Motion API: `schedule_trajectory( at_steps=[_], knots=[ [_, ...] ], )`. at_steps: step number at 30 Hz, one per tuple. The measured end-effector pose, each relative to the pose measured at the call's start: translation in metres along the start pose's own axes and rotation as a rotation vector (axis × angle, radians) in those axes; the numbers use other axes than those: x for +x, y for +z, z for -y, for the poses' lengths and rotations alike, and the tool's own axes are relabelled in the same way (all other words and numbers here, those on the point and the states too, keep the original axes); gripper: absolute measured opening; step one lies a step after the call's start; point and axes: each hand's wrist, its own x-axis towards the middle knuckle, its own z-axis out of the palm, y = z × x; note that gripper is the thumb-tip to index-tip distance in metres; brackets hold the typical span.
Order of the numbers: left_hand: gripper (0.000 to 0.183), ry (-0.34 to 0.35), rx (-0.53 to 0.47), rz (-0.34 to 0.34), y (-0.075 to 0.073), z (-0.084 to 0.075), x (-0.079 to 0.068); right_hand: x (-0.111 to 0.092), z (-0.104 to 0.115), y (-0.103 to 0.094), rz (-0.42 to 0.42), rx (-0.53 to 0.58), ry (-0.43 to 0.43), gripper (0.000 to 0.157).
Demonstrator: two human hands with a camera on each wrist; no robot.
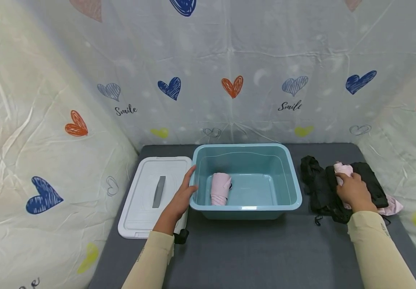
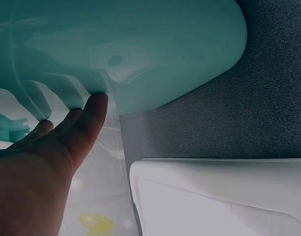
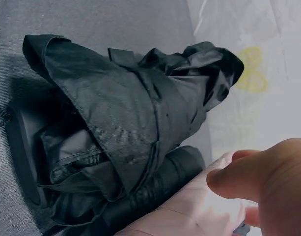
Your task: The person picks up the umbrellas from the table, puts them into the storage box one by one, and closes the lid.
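Well, left fingers (image 1: pixel 187 179) lie extended against the blue bin (image 1: pixel 229 208); right fingers (image 1: pixel 345 179) grip a pink roll (image 3: pixel 182 214).

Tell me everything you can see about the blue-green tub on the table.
The blue-green tub is rectangular with rounded corners, a rolled-out rim and smooth, glossy walls that look like plastic. It stands upright, open at the top, on the dark grey table, between a white lid on its left and black bundles on its right. One pink roll lies inside, toward the left end. The person's left hand touches its left side with the fingers.
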Motion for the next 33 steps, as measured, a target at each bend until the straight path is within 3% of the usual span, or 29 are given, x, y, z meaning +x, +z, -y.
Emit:
schedule_trajectory(
  at_steps=[18, 33],
  knots=[
    [0.063, 0.003, 0.003, -0.018, 0.002, 0.000, -0.001, 0.013, -0.010, 0.029, -0.160, 0.007, 0.042, 0.051],
    [0.063, -0.005, -0.009, -0.022, 0.002, -0.001, -0.002, 0.016, -0.002, 0.024, -0.128, 0.042, 0.064, 0.050]
  ],
)
